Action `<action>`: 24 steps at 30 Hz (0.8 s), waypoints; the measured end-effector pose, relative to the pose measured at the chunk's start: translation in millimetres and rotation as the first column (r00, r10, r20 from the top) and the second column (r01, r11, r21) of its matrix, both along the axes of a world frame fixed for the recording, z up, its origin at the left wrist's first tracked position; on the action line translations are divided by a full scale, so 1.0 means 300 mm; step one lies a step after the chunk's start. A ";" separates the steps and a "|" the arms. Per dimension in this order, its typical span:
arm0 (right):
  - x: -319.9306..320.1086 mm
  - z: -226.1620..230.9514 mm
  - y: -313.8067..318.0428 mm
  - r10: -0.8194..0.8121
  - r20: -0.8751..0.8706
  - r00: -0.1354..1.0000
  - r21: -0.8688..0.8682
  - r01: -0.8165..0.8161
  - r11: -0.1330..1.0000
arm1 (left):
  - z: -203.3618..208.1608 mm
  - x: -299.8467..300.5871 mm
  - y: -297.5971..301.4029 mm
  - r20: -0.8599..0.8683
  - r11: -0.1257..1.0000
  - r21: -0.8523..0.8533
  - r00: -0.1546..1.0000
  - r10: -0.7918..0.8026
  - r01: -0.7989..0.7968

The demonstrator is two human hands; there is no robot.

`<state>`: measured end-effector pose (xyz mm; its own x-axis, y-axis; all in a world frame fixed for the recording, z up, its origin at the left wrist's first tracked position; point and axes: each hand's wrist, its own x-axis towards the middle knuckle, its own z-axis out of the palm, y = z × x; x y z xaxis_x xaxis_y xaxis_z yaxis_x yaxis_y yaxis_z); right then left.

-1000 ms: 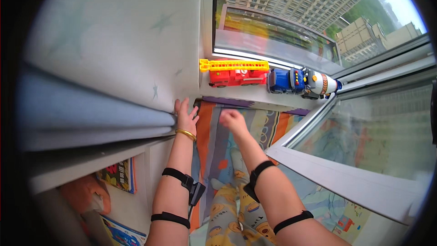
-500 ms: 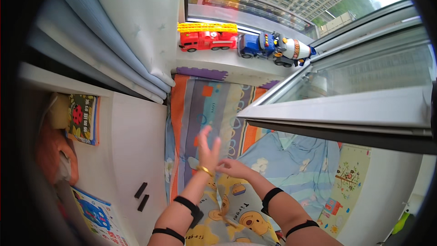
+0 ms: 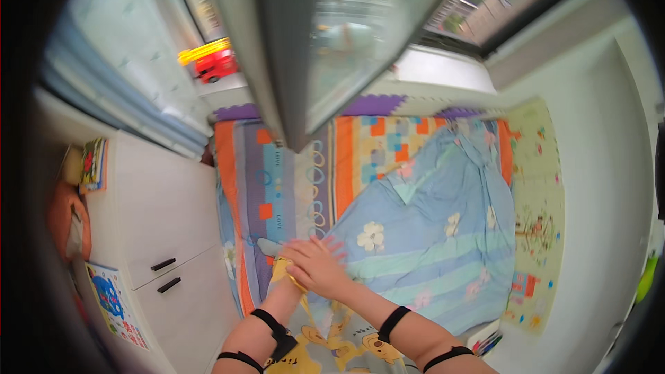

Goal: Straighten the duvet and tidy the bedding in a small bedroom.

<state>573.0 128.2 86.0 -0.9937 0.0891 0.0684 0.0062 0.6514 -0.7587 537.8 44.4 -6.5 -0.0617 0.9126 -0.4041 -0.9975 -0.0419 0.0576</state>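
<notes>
My right hand [image 3: 323, 271] crosses in front of my left hand near the left wrist, above the bed. Smeared fingertips of my left hand [image 3: 335, 246] show past it; the rest of that hand is mostly covered. The right fingers point leftward and are blurred, so their grip cannot be made out. Against the left wrist shows a yellow patch [image 3: 280, 269], too unclear to name. Black straps [image 3: 393, 323] with a small dark block go round my forearms. Below lies yellow-grey bedding [image 3: 339, 346] with cartoon bears. A grey-blue shape [image 3: 269, 246] sits beside the hands.
An opened window sash [image 3: 294, 97] juts over the bed. The sill carries a red toy fire truck [image 3: 216, 68]. A rumpled blue blanket [image 3: 429, 256] spreads to the right. Left stands a white cabinet [image 3: 173, 215] with black handles and books. A decorated panel [image 3: 537, 235] lines the right wall.
The view has swung right, bringing more of the blue blanket into sight. The sash now hides the toy mixer truck. My right hand has moved from beside the left wrist to across it.
</notes>
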 end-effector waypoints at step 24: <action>1.676 -0.537 -0.028 -0.512 0.835 -0.200 0.251 0.967 0.031 | -0.410 0.249 0.324 -0.348 0.375 -0.858 0.139 -0.927 0.352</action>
